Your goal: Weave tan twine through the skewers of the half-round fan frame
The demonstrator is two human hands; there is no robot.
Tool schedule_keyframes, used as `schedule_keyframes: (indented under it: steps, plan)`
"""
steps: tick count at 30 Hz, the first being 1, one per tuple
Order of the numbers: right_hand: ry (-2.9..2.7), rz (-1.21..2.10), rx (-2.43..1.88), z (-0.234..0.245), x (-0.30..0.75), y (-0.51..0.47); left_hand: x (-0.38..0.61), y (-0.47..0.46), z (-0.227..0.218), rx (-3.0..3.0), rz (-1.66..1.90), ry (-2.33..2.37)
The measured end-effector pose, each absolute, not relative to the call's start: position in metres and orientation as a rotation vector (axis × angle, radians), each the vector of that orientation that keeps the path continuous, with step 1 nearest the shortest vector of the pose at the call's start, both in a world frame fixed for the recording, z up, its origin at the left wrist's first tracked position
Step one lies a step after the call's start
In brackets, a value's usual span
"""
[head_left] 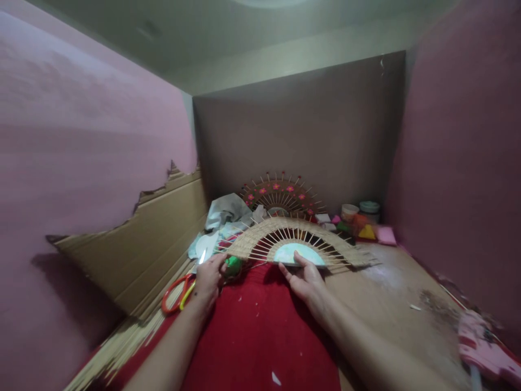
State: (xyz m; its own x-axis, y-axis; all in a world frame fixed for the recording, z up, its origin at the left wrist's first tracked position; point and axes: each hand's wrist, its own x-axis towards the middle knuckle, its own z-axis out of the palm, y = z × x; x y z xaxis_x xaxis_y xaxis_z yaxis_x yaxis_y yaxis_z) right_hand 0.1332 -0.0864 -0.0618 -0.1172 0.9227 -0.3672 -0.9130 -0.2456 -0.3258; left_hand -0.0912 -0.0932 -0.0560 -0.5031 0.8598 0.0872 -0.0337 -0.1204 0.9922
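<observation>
A half-round fan of thin wooden sticks (293, 236) with a pale blue half-disc core (299, 253) stands upright on a red cloth (260, 326). My right hand (305, 279) grips the bottom edge of that core, thumb on its front. My left hand (209, 278) is closed at the fan's left end, pinching the stick ends beside a green round thing (233, 265). A second, darker fan with pink flowers (280, 194) leans against the back wall.
Orange and yellow scissors (177, 293) lie left of my left hand. Torn cardboard (138, 244) leans on the left wall above loose sticks (122, 342). Crumpled paper (226, 214), small jars (350, 212) and coloured blocks (367, 232) crowd the back. A pink glue gun (484, 347) lies right.
</observation>
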Motion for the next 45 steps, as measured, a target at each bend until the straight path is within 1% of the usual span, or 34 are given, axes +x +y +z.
schedule_keyframes:
  steps: [12,25,39,45]
  plan:
    - [-0.087,1.861,-0.572,-0.0641,0.1351,-0.0869,-0.0922,-0.0942,-0.0529,0.845,1.642,1.37]
    - [-0.106,1.861,-0.588,-0.0613,0.136,-0.0875,-0.089,-0.0981,-0.0495,0.851,1.629,1.342]
    - [-0.108,1.861,-0.57,-0.0662,0.136,-0.0828,-0.0865,-0.0965,-0.0496,0.85,1.709,1.365]
    - [-0.081,1.83,-0.572,-0.0656,0.1368,-0.0856,-0.0865,-0.0985,-0.0503,0.926,1.674,1.359]
